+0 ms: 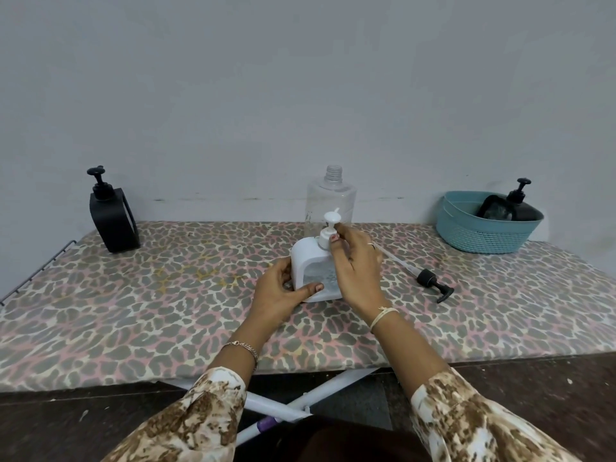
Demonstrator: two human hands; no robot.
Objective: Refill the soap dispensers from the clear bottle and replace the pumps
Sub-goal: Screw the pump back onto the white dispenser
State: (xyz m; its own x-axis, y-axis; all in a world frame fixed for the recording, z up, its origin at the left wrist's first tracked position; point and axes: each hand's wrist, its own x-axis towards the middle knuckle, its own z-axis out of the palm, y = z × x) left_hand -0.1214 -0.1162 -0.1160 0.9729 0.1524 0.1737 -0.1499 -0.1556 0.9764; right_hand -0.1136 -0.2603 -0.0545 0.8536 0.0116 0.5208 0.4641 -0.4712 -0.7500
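Observation:
A white soap dispenser (308, 258) stands upright in the middle of the board, clear liquid showing through its front window. My left hand (281, 293) grips its lower left side. My right hand (355, 265) pinches the collar of the white pump (330, 225) seated on the dispenser's neck. Right behind it stands the clear bottle (331, 201), uncapped and nearly drained. A black dispenser (113, 215) with its pump on stands at the far left. A loose black pump (430, 281) with a long clear tube lies on the board to the right.
A teal basket (483, 235) at the back right holds another black dispenser (520, 205). The leopard-print board (166, 311) ends at a metal rack on the left; a grey wall runs close behind. White crossed legs and dark floor show below the front edge.

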